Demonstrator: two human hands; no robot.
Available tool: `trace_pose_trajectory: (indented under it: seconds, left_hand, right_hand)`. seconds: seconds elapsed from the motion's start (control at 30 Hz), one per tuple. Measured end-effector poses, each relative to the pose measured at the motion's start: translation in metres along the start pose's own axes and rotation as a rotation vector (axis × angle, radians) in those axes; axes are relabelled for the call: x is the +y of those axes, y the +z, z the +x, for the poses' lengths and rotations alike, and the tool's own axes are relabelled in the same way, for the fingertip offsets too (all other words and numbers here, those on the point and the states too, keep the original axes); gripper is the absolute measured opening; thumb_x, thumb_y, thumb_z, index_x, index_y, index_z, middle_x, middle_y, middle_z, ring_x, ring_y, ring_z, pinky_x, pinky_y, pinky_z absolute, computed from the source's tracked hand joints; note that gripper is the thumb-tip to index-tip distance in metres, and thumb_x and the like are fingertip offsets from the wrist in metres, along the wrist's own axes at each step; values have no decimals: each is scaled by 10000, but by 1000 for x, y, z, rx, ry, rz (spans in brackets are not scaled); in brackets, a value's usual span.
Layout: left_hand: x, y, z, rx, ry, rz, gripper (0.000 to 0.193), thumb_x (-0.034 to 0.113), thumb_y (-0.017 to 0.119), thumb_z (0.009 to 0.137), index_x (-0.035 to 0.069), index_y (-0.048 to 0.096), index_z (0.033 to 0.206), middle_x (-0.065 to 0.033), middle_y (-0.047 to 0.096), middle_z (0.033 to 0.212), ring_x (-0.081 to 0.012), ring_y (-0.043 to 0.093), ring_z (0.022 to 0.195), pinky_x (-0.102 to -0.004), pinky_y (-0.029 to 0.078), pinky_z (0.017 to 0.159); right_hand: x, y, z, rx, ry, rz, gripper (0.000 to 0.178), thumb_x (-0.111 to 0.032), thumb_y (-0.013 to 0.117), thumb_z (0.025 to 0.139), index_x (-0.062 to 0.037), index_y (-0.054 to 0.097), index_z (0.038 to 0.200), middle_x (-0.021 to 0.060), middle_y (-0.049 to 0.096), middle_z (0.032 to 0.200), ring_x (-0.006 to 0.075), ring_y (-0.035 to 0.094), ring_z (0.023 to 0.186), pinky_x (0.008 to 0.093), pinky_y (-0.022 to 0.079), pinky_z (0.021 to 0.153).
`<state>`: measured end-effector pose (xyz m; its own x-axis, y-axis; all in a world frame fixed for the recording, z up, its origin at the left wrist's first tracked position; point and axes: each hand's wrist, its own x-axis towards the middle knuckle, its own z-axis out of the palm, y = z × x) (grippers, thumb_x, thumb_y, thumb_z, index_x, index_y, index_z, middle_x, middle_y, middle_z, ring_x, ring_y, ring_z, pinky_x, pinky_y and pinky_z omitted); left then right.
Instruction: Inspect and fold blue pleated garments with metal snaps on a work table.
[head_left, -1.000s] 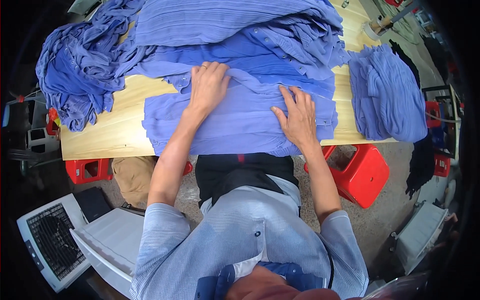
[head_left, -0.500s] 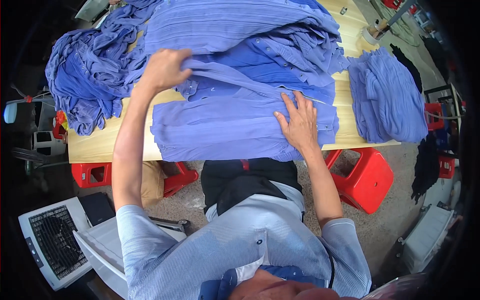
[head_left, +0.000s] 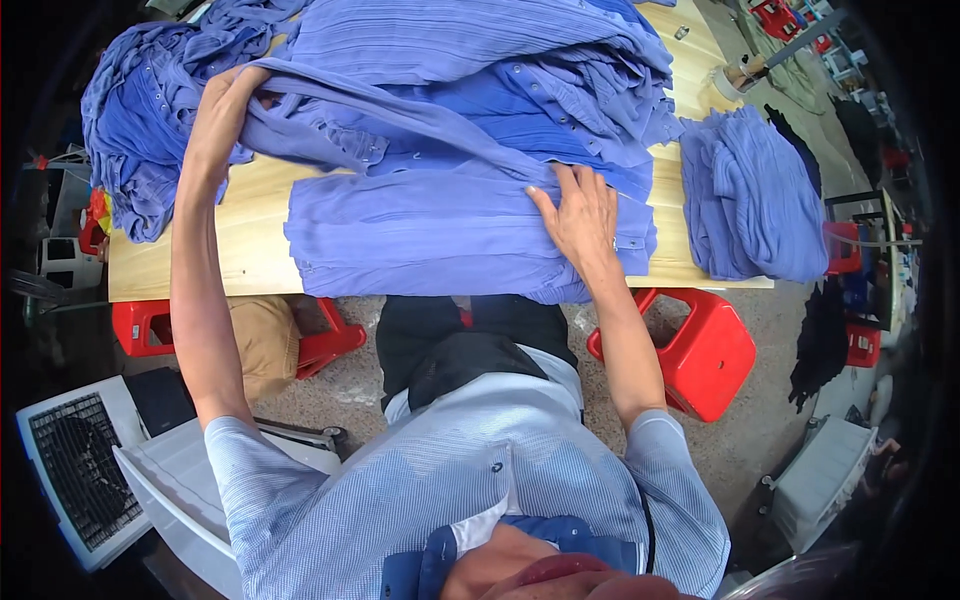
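A blue-violet shirt (head_left: 430,225) lies partly folded in a long flat strip along the near edge of the table. My left hand (head_left: 232,98) is closed on the end of a long, sleeve-like length of its cloth, held out to the left and raised off the table. That length runs slantwise back to my right hand (head_left: 582,215), which lies on the shirt's right part with fingers apart and presses down. Behind it spreads a heap of the same garments (head_left: 480,45), some with small buttons. The fingertips of my left hand are partly hidden by the cloth.
At the far left is a crumpled pile of garments (head_left: 150,110); a neat folded stack (head_left: 752,195) stands at the table's right edge. Red plastic stools (head_left: 715,360) are under and beside the wooden table (head_left: 200,265). A white fan-like machine (head_left: 90,470) sits at lower left.
My left hand has moved left and away from me, drawing the sleeve-like cloth out longer. My right hand stays on the shirt. The whole view has shifted slightly.
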<state>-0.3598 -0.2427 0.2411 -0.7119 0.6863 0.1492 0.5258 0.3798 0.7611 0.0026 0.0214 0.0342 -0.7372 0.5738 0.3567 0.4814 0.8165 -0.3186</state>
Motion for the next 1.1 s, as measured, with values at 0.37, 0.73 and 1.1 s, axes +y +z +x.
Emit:
trace_pose_trajectory:
  seconds: [0.37, 0.73, 1.1]
  left_hand:
    - [34, 19, -51, -215, -210, -853, 491, 368, 473, 1178, -47, 705, 1058, -55, 634, 718, -137, 599, 644, -304, 552, 750]
    - [8, 42, -89, -558, -355, -528, 346, 345, 569, 1082, 12, 662, 1102, 10, 574, 708, -70, 455, 539, -266, 466, 568]
    - [52, 21, -118, -687, -51, -111, 405, 187, 604, 1024, -40, 693, 1347, -94, 733, 1107, -204, 655, 918, -353, 546, 824]
  right_hand:
    - [23, 25, 43, 280, 10, 390, 133, -142, 805, 956, -42, 838, 1037, 97, 761, 898, 268, 717, 806, 409, 542, 740]
    - [4, 14, 37, 56, 49, 400, 645, -152, 851, 870, -78, 634, 1473, 186, 668, 1344, 376, 712, 1172, 454, 589, 983]
    - [29, 35, 52, 366, 390, 760, 164, -26, 700, 967, -50, 781, 1108, 124, 778, 945, 277, 743, 813, 391, 565, 747]
